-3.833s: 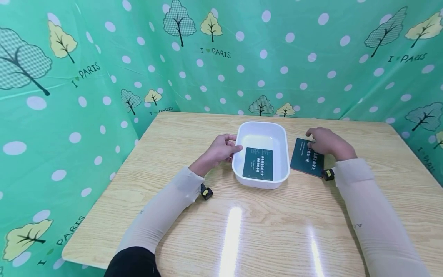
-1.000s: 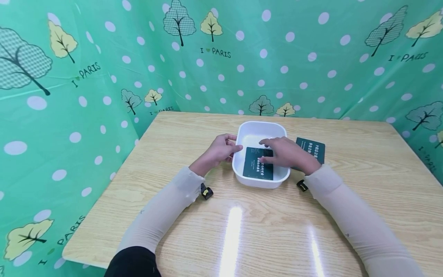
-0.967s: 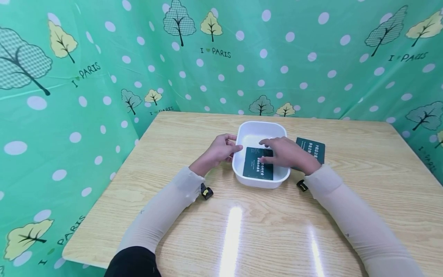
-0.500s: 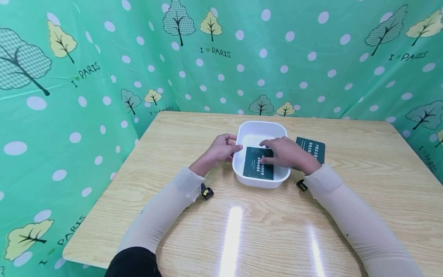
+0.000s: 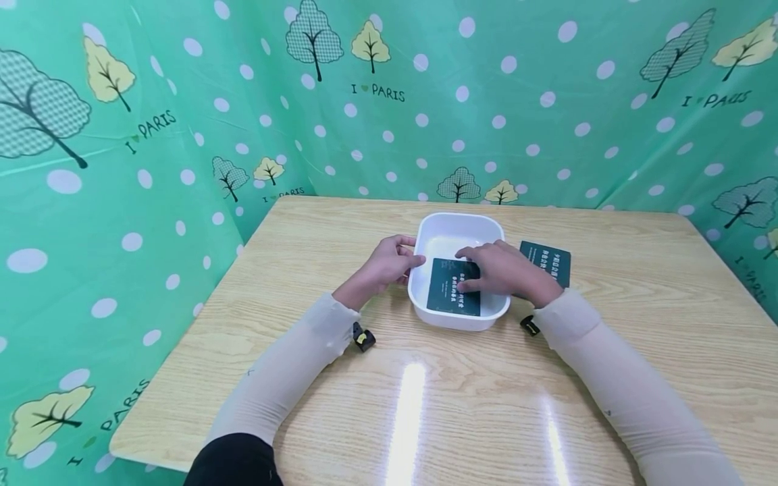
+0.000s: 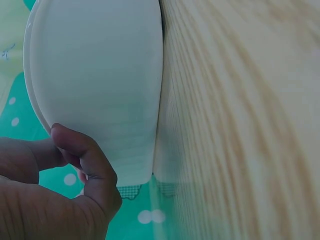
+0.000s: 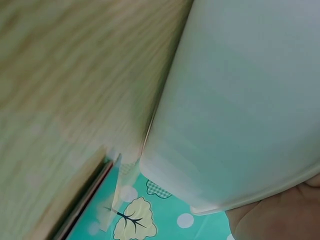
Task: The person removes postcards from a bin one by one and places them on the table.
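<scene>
In the head view a white plastic tub [image 5: 442, 236] stands on the table. My left hand [image 5: 384, 264] holds its left rim, thumb over the edge and fingers outside. The left wrist view shows that hand [image 6: 75, 187] at the rim of the tub [image 6: 100, 80]. A dark green notebook [image 5: 442, 298] with white lettering lies inside. My right hand [image 5: 507, 271] reaches over the right rim, its thumb at the notebook's cover and fingers spread apart from it; whether it touches is unclear. A second dark green notebook [image 5: 554, 259] lies right of the tub, partly behind that hand.
Under everything is a light wooden table [image 5: 462, 405]. A green curtain [image 5: 395, 135] with dots and trees hangs behind and to the left. Black wrist devices show below both wrists, the left one [image 5: 365, 339] with a yellow mark.
My right hand has gone from the second notebook leftward into the tub, over the notebook there. In the last second its thumb has shifted slightly. The left hand has stayed on the rim.
</scene>
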`<state>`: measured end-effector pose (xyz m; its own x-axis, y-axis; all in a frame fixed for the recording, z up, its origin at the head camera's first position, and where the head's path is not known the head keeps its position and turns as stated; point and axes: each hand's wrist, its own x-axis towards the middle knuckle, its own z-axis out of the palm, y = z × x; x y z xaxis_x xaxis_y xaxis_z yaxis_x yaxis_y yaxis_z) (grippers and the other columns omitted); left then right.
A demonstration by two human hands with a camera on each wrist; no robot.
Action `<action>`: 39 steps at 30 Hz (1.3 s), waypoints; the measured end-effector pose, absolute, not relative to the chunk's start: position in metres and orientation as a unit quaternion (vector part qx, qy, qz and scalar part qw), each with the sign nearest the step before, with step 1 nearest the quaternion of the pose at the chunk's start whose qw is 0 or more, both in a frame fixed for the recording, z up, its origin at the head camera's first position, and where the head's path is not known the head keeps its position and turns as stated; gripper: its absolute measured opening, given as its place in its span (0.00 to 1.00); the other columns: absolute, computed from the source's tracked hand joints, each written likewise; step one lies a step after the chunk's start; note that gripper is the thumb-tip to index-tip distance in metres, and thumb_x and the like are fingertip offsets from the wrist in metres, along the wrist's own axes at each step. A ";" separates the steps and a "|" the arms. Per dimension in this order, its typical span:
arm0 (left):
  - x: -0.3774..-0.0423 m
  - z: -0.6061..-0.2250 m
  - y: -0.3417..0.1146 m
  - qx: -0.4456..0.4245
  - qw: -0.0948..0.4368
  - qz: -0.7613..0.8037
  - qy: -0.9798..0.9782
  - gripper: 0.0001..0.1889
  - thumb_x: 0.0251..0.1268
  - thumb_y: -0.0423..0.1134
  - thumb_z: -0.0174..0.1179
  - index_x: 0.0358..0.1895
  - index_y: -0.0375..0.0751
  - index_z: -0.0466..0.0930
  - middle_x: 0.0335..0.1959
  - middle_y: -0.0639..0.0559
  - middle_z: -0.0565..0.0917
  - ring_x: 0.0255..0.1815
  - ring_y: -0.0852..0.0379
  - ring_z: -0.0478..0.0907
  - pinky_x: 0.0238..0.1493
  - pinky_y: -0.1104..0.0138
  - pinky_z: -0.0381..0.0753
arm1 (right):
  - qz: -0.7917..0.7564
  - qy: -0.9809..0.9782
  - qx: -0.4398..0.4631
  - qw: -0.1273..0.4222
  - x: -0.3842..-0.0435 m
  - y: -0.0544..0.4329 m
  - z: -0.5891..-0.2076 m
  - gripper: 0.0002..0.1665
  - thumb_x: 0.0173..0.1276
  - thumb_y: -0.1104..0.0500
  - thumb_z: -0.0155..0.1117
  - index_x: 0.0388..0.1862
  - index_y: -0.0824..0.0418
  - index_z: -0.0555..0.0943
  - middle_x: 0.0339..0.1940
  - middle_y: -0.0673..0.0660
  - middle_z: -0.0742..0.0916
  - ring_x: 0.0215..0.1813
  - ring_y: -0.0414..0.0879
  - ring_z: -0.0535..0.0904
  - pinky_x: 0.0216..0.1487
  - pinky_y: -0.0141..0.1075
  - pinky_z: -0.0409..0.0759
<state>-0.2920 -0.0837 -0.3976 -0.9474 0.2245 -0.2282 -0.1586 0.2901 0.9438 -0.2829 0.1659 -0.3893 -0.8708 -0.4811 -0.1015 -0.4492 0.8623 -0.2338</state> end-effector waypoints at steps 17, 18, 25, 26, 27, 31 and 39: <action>-0.293 -0.398 -0.085 0.019 0.162 0.592 0.789 0.22 0.72 0.36 0.65 0.65 0.42 0.72 0.42 0.44 0.81 0.32 0.52 0.80 0.27 0.66 0.82 | -0.099 0.958 -0.255 0.091 -0.283 0.163 -0.389 0.54 0.52 0.32 0.80 0.73 0.55 0.75 0.67 0.60 0.82 0.66 0.56 0.76 0.70 0.61 0.65; -0.293 -0.398 -0.084 0.019 0.162 0.592 0.789 0.22 0.72 0.36 0.65 0.65 0.42 0.72 0.42 0.44 0.81 0.32 0.52 0.80 0.27 0.66 0.82 | -0.099 0.957 -0.256 0.090 -0.283 0.163 -0.389 0.54 0.52 0.32 0.80 0.73 0.55 0.75 0.67 0.60 0.82 0.66 0.56 0.76 0.70 0.61 0.65; -0.292 -0.397 -0.084 0.021 0.163 0.596 0.786 0.21 0.72 0.35 0.65 0.64 0.42 0.71 0.41 0.45 0.81 0.32 0.52 0.80 0.27 0.66 0.82 | -0.094 0.957 -0.260 0.089 -0.283 0.163 -0.388 0.54 0.52 0.32 0.80 0.73 0.55 0.74 0.65 0.61 0.83 0.67 0.57 0.76 0.70 0.61 0.65; -0.292 -0.398 -0.084 0.021 0.163 0.597 0.785 0.21 0.72 0.35 0.65 0.65 0.42 0.71 0.41 0.45 0.81 0.32 0.52 0.80 0.27 0.65 0.82 | -0.093 0.957 -0.262 0.088 -0.283 0.163 -0.388 0.54 0.52 0.32 0.80 0.73 0.55 0.75 0.65 0.60 0.83 0.66 0.57 0.76 0.70 0.60 0.65; -0.292 -0.398 -0.084 0.021 0.163 0.597 0.785 0.21 0.72 0.35 0.65 0.65 0.42 0.71 0.41 0.45 0.81 0.32 0.52 0.80 0.27 0.65 0.82 | -0.092 0.956 -0.263 0.087 -0.283 0.163 -0.388 0.53 0.52 0.33 0.80 0.73 0.55 0.75 0.65 0.60 0.83 0.66 0.57 0.76 0.70 0.60 0.65; -0.292 -0.398 -0.084 0.021 0.164 0.598 0.784 0.22 0.72 0.35 0.65 0.65 0.41 0.71 0.41 0.45 0.80 0.32 0.51 0.79 0.27 0.65 0.81 | -0.091 0.956 -0.263 0.090 -0.283 0.163 -0.387 0.54 0.53 0.33 0.80 0.73 0.55 0.74 0.64 0.60 0.83 0.66 0.57 0.76 0.70 0.60 0.65; -0.293 -0.397 -0.084 0.018 0.165 0.598 0.784 0.22 0.72 0.35 0.65 0.65 0.42 0.71 0.41 0.45 0.80 0.32 0.52 0.79 0.28 0.65 0.82 | -0.098 0.957 -0.253 0.097 -0.283 0.162 -0.387 0.53 0.53 0.34 0.80 0.73 0.55 0.74 0.66 0.60 0.83 0.65 0.55 0.77 0.69 0.61 0.65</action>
<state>-0.2927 -0.0843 -0.3974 -0.9448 0.2264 -0.2368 -0.1685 0.2840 0.9439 -0.2826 0.1619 -0.3872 -0.8528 -0.5041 -0.1363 -0.4658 0.8523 -0.2378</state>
